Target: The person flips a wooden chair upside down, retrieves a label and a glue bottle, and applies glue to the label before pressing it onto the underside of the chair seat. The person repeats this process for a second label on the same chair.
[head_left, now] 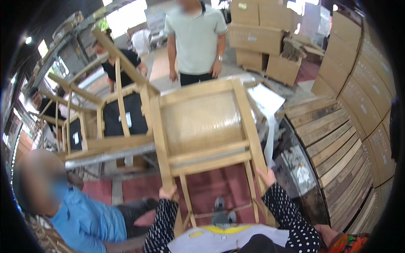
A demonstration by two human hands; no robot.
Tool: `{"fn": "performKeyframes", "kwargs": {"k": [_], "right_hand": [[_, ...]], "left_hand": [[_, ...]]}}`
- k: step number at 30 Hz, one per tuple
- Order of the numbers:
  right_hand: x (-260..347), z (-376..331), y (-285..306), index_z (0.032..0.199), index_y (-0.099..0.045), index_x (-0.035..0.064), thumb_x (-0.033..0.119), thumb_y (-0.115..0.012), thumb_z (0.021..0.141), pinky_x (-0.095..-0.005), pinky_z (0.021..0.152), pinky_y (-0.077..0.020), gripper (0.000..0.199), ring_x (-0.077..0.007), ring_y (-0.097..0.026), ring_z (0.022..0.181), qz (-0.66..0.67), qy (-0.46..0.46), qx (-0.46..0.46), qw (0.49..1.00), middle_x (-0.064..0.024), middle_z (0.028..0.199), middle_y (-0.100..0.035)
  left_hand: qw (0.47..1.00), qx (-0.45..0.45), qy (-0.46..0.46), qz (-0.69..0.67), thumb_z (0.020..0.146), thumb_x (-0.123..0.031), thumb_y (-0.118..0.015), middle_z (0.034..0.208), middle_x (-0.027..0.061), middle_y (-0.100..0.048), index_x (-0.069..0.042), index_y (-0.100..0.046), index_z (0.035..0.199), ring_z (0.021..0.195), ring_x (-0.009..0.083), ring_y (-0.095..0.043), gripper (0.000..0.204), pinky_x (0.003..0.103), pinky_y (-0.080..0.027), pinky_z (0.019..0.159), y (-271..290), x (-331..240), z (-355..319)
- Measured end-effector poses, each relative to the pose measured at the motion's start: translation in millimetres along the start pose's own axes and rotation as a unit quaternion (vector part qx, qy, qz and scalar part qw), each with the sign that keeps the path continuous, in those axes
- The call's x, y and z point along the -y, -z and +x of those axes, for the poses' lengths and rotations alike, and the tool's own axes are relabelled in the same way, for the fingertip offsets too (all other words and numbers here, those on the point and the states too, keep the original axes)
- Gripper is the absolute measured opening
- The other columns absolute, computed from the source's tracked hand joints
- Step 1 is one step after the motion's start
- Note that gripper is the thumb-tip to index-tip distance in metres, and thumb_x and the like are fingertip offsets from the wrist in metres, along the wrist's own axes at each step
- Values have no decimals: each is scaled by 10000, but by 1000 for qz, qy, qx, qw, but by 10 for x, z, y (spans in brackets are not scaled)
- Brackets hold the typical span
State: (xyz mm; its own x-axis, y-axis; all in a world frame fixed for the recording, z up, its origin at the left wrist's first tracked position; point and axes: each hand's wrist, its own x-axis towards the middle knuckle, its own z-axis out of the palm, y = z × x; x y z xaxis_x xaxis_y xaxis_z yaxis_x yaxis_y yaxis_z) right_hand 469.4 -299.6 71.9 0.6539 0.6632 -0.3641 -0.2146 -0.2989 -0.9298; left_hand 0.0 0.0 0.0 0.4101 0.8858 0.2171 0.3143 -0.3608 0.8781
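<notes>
One pale wooden chair (pixel 206 154) is gripped from both sides: the left hand (pixel 168 192) clenched on its left, the right hand (pixel 266 177) on its right. It's by the table's (pixel 112 154) near edge, toward the right end; whether they touch, I can't quite tell.

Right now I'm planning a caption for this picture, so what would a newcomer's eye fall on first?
Most likely the wooden chair in the middle, its panel shiny, gripped near its lower end by the left hand and right hand. Just beyond stands a person in a pale shirt. More chairs line the left, and boxes are stacked high at the right.
</notes>
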Motion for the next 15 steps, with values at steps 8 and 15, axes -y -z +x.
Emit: {"fn": "performKeyframes", "kwargs": {"k": [8,15], "right_hand": [[525,-3,-107,1309,-611,-3,276,-758,927,-342,704,-614,495,-178,-700,932,3,-8,-34,999,-90,1074,-712],[386,-404,8,1310,-625,-23,301,-764,915,-360,807,-616,530,-183,-699,988,-71,42,-87,993,-130,1171,-715]], "left_hand": [[933,43,314,-168,858,-118,-799,790,96,-665,13,-638,1061,567,215,-655,291,366,-594,495,-93,-808,810],[934,49,312,-168,838,-116,-799,782,100,-677,26,-658,1046,564,232,-666,289,373,-583,494,-159,-969,530]]}}
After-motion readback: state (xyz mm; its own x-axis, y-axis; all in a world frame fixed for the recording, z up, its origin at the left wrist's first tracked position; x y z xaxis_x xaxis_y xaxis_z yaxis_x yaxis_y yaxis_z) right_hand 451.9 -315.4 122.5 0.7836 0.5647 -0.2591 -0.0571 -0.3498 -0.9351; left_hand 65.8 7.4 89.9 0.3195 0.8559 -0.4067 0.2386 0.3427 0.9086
